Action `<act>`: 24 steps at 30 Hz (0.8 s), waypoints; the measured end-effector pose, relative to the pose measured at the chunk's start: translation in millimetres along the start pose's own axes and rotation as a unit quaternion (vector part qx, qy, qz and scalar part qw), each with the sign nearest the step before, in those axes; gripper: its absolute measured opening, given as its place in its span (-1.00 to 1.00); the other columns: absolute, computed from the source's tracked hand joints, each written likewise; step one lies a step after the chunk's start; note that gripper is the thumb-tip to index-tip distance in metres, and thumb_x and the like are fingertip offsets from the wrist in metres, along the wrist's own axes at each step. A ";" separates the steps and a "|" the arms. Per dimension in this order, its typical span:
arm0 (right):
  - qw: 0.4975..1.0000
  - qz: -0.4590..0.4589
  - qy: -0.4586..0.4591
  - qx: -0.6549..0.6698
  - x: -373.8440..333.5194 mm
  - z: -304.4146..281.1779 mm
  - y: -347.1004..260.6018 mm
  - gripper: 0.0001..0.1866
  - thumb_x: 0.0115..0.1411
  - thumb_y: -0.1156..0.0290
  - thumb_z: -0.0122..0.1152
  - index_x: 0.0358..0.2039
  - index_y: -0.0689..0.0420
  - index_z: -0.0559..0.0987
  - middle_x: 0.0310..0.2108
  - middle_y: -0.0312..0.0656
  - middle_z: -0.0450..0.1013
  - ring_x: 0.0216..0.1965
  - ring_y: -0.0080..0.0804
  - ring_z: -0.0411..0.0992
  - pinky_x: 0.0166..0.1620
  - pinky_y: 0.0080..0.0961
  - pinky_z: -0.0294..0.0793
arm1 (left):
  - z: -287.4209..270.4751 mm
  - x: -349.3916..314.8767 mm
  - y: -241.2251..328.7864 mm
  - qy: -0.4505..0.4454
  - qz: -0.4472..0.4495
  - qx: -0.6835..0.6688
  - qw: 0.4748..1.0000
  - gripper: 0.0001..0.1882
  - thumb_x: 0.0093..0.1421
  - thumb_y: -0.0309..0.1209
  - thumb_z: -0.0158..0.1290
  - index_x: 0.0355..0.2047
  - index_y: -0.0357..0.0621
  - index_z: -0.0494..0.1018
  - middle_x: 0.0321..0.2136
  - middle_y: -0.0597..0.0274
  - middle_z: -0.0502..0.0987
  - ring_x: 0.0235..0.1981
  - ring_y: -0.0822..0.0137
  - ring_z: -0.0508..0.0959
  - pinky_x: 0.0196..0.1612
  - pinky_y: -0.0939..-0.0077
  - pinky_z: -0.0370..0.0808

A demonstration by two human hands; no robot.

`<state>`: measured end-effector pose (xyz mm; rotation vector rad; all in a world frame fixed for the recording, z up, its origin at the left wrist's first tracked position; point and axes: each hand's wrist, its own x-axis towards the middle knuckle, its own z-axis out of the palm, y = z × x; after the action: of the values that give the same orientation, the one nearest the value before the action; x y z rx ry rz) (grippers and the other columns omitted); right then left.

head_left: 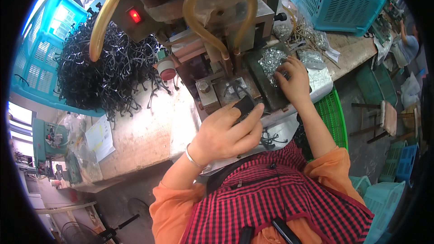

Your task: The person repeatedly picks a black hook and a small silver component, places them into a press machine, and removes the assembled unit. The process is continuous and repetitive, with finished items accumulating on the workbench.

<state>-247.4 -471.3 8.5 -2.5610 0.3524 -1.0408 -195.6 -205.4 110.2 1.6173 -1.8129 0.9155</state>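
Observation:
My left hand pinches a flat black piece at the front of the bench machine. Thin dark prongs lie just beyond it on the machine's metal plate; whether they belong to the same piece I cannot tell. On the right, my right hand dips its curled fingers into a heap of small shiny metal parts in a dark tray. What sits between those fingertips is too small to make out.
Tangled black hooked parts spill from a blue crate at left. A red button and yellowish hoses belong to the machine. Another blue crate stands back right; a green basket sits below the bench edge.

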 end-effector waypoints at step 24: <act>0.945 0.191 0.005 0.264 -8.1 0.2 4.9 -0.87 0.27 0.48 0.29 -0.20 0.23 0.66 -0.31 -0.26 0.62 -0.24 -0.55 0.52 -0.11 -0.58 0.47 | 13.9 -13.8 10.8 0.094 -0.113 -0.054 0.988 -0.68 0.00 -0.43 0.23 -0.18 -0.16 0.54 -0.01 0.10 0.56 -0.30 0.20 0.52 -0.11 0.21 0.56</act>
<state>-253.3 -472.8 1.4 -1.9149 0.4744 -0.8584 -203.9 -207.1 89.5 1.5733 -1.4899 0.8215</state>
